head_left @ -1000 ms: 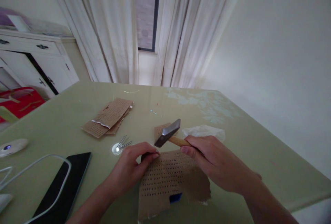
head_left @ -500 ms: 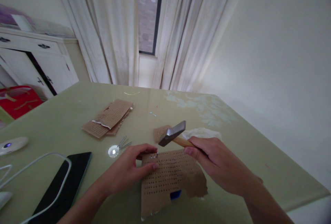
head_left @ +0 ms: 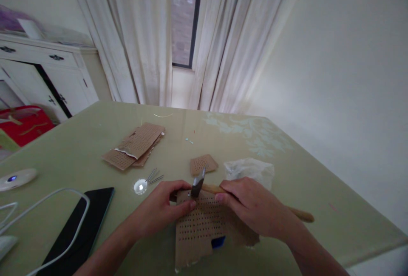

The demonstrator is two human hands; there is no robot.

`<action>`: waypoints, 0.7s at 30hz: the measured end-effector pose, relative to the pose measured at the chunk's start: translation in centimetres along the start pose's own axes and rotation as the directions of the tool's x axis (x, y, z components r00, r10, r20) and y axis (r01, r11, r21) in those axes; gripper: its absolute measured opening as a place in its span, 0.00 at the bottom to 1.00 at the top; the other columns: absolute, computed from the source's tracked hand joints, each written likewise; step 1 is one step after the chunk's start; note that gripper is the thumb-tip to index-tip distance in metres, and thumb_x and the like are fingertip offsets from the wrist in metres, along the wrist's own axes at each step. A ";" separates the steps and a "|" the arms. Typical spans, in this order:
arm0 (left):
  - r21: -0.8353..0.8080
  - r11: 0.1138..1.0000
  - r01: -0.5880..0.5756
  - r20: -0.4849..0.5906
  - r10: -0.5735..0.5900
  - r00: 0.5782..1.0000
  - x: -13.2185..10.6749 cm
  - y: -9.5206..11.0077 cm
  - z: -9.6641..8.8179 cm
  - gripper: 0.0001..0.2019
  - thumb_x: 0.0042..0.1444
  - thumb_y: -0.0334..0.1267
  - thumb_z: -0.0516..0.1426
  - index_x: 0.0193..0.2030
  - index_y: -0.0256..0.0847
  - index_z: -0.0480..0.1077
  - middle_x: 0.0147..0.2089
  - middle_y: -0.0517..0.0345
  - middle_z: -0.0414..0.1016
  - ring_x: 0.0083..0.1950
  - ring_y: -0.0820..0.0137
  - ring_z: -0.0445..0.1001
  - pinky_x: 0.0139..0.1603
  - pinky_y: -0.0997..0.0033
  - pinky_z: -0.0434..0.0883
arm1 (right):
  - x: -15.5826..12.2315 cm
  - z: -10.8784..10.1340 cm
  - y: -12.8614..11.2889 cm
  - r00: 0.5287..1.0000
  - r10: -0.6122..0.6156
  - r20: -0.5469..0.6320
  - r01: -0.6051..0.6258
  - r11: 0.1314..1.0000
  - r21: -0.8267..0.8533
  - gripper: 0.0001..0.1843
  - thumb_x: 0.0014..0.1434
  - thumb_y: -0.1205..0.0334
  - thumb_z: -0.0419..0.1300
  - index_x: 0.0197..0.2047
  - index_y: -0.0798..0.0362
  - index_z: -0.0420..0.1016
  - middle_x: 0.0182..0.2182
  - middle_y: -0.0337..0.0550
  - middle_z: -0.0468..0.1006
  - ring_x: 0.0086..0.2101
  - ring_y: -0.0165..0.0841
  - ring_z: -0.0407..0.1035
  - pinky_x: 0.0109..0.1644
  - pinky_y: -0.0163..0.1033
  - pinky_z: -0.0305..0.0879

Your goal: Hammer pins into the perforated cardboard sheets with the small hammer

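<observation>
A hammer [head_left: 212,188] with a wooden handle is in my right hand [head_left: 251,199], whose fingers wrap round the handle fairly near the head. Its metal head [head_left: 197,182] is down at the top left edge of a perforated piece of cardboard [head_left: 200,225], close to my left thumb. My left hand [head_left: 165,203] grips that edge, thumb on top and fingers behind. The nail at this spot is hidden by the hammer head. Through a notch in the cardboard's lower edge shows something blue [head_left: 218,242].
Several nails [head_left: 154,176] lie against a shiny round disc [head_left: 140,186] on the left. Behind are stacked cardboard pieces [head_left: 140,140], a small cardboard piece [head_left: 207,164] and a clear plastic bag [head_left: 255,169]. A black tablet [head_left: 79,225] and white cable [head_left: 84,208] lie front left.
My right hand has swung the hammer down, its head dropping from above the cardboard onto the edge and covering the nail that stood there. My left hand stays in place.
</observation>
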State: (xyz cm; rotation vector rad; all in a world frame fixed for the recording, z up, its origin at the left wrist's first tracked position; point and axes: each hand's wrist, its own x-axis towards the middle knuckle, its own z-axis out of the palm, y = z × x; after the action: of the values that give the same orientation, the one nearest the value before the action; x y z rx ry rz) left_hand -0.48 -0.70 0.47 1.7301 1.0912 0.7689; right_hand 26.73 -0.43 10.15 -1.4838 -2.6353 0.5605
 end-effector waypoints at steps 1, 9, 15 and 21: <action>0.002 1.000 0.008 0.000 -0.008 1.000 -0.1 -0.1 0.0 0.15 0.65 0.47 0.65 0.55 0.46 0.83 0.46 0.58 0.87 0.43 0.64 0.83 0.42 0.72 0.77 | 0.1 0.0 0.3 1.000 -0.003 0.003 0.003 1.000 0.007 0.20 0.78 0.56 0.57 0.32 0.52 0.70 0.29 0.38 0.77 0.33 0.35 0.72 0.39 0.39 0.56; -0.068 0.996 0.064 -0.165 -0.074 0.983 0.0 -1.7 -1.6 0.22 0.67 0.55 0.61 0.60 0.45 0.80 0.54 0.47 0.88 0.52 0.58 0.86 0.51 0.61 0.82 | 2.3 0.1 6.2 0.940 0.090 -0.329 -0.039 0.986 0.161 0.25 0.78 0.48 0.53 0.28 0.50 0.65 0.22 0.34 0.67 0.26 0.32 0.63 0.33 0.38 0.54; 0.371 0.883 0.287 -0.504 -0.068 0.861 0.6 -4.3 -6.1 0.15 0.61 0.52 0.59 0.41 0.45 0.81 0.37 0.53 0.87 0.36 0.58 0.84 0.38 0.62 0.77 | 1.8 1.6 7.5 0.901 0.153 -0.405 -0.081 0.978 0.190 0.24 0.78 0.46 0.52 0.33 0.50 0.71 0.24 0.36 0.71 0.27 0.35 0.66 0.34 0.40 0.58; 0.570 0.735 0.368 -0.393 -0.150 0.907 0.6 -5.6 -5.5 0.12 0.62 0.46 0.56 0.40 0.45 0.80 0.39 0.51 0.85 0.40 0.57 0.82 0.43 0.61 0.73 | 1.6 2.4 7.9 0.939 0.140 -0.314 -0.074 0.974 0.214 0.21 0.78 0.49 0.51 0.37 0.50 0.75 0.28 0.40 0.78 0.31 0.37 0.71 0.38 0.42 0.61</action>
State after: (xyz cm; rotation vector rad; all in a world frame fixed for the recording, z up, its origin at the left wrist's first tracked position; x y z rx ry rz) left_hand -6.81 2.93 -2.57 1.9609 1.9610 0.5349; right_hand 31.78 3.94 5.01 -1.5161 -2.1896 0.5163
